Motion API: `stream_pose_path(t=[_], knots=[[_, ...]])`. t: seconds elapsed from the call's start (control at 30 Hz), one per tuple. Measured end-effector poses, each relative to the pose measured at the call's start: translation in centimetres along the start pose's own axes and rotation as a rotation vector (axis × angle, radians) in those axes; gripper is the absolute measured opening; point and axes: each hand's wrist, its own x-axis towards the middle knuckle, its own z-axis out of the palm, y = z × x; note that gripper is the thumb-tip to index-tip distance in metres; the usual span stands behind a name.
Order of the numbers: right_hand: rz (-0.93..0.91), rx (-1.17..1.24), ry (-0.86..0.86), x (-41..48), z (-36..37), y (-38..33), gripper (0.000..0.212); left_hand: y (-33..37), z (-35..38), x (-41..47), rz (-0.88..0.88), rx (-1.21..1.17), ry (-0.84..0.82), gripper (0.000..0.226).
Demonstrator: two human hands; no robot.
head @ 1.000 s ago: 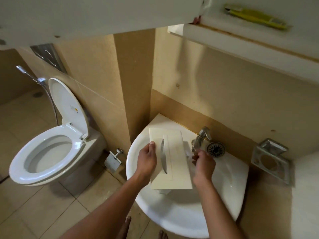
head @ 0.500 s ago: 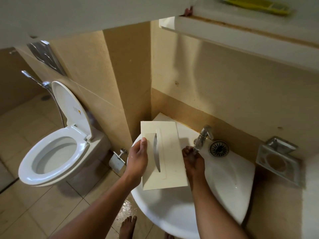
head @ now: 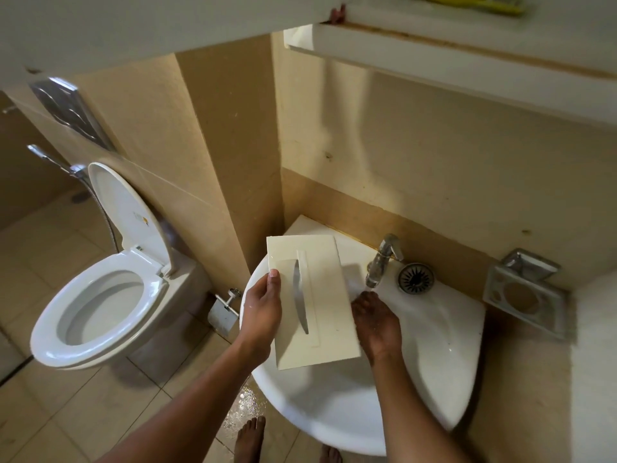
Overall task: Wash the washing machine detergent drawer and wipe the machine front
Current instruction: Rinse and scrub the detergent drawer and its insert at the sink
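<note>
- Holding the detergent drawer [head: 314, 302] over the left part of the sink [head: 434, 345], your left hand [head: 262, 315] clamps its left edge, thumb lying on the cream front panel and the other fingers hidden behind it.
- Your left forearm comes up from the bottom left and crosses the sink's front rim.
- The drawer is tipped so its front panel faces you, the long recessed handle slot running up and down the panel.
- Your right hand [head: 377, 324] sits just right of the drawer, palm down and fingers loosely spread, gripping nothing, directly below the spout of the tap [head: 382, 262].
- Whether water is running over that hand, you cannot tell.
- A round metal drain strainer [head: 415, 278] rests on the sink ledge beside the tap.
- An empty metal soap holder [head: 522, 294] is fixed to the wall on the right.
- To the left stands a white toilet [head: 100, 305] with its lid up, on beige floor tiles that look wet near your bare feet [head: 248, 439].
</note>
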Motion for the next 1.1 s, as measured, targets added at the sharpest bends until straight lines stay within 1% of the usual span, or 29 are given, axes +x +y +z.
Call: stream_pose_path(t=[0.03, 0.07, 0.13, 0.17, 0.23, 0.3, 0.37, 0.4, 0.43, 0.5, 0.53, 0.6, 0.67, 0.7, 0.73, 0.77, 0.8, 0.83, 0.9, 0.97, 1.0, 1.03, 1.07, 1.1], knots=[[-0.022, 0.042, -0.026, -0.5, 0.0, -0.8, 0.056, 0.1, 0.1, 0.0, -0.01, -0.015, 0.002, 0.027], [-0.039, 0.062, -0.064, -1.4, 0.7, -1.5, 0.048, 0.0, 0.2, 0.1, 0.0, -0.033, 0.002, 0.027], [-0.08, 0.051, -0.064, -2.6, 2.4, -3.3, 0.018, 0.0, 0.7, 0.1, -0.019, -0.079, -0.009, 0.03], [-0.079, 0.03, -0.074, -3.1, 3.9, -4.1, 0.01, -0.1, 1.0, 0.2, -0.024, -0.101, -0.016, 0.029], [-0.028, -0.097, -0.16, -4.1, 7.5, -4.7, 0.017, 0.0, 1.8, -0.2, -0.024, -0.12, -0.053, 0.029], [0.043, -0.249, -0.202, -5.1, 10.3, -3.7, 0.017, 0.2, 2.7, -0.4, -0.045, -0.169, -0.06, 0.031], [0.119, -0.457, -0.158, -6.5, 12.0, -1.7, 0.019, 0.6, 3.6, -0.4, -0.081, -0.201, -0.036, 0.039], [0.135, -0.594, -0.093, -7.2, 12.3, -0.5, 0.022, 0.6, 4.1, -0.2, -0.105, -0.212, -0.01, 0.042], [0.108, -0.762, -0.026, -8.0, 12.4, 0.6, 0.025, 0.7, 4.5, 0.0, -0.126, -0.232, 0.015, 0.045], [-0.074, -1.066, 0.067, -9.2, 11.8, 2.5, 0.028, 0.6, 5.4, 0.3, -0.14, -0.265, 0.041, 0.048], [-0.169, -1.183, 0.086, -9.7, 11.3, 3.2, 0.027, 0.4, 5.8, 0.5, -0.139, -0.278, 0.052, 0.049], [-0.356, -1.407, 0.11, -10.9, 9.7, 3.9, 0.029, 0.6, 6.6, 0.2, -0.142, -0.283, 0.085, 0.049], [-0.629, -1.695, 0.115, -12.0, 7.7, 4.2, 0.034, 1.1, 7.0, -0.2, -0.16, -0.247, 0.102, 0.051], [-0.742, -1.832, 0.091, -12.4, 6.8, 4.4, 0.033, 1.4, 7.1, -0.6, -0.163, -0.224, 0.106, 0.053], [-0.793, -1.948, 0.041, -12.7, 6.0, 4.6, 0.033, 1.3, 7.1, -0.7, -0.157, -0.207, 0.113, 0.054], [-0.773, -2.052, -0.009, -12.7, 5.5, 4.8, 0.037, 1.3, 7.2, -0.9, -0.143, -0.184, 0.111, 0.055], [-0.72, -2.154, -0.049, -12.5, 5.2, 5.0, 0.046, 1.0, 7.1, -0.8, -0.128, -0.154, 0.102, 0.054], [-0.661, -2.245, -0.069, -12.0, 5.3, 5.0, 0.054, 0.7, 7.0, -0.8, -0.121, -0.124, 0.083, 0.054], [-0.567, -2.373, -0.092, -10.7, 6.5, 4.6, 0.06, 0.3, 6.7, -0.5, -0.123, -0.112, 0.045, 0.053], [-0.543, -2.415, -0.14, -9.5, 7.8, 3.7, 0.054, 0.4, 6.3, -0.4, -0.158, -0.133, 0.047, 0.052], [-0.545, -2.357, -0.156, -9.1, 8.3, 3.3, 0.049, 0.6, 6.0, -0.3, -0.184, -0.148, 0.065, 0.05], [-0.589, -2.202, -0.132, -8.8, 8.5, 2.7, 0.044, 0.7, 5.7, -0.1, -0.208, -0.154, 0.081, 0.048], [-0.647, -1.968, -0.059, -8.7, 8.6, 2.2, 0.038, 0.8, 5.3, 0.1, -0.227, -0.146, 0.091, 0.046], [-0.706, -1.717, 0.066, -8.6, 8.4, 1.6, 0.028, 0.9, 4.9, 0.4, -0.242, -0.134, 0.085, 0.044]])
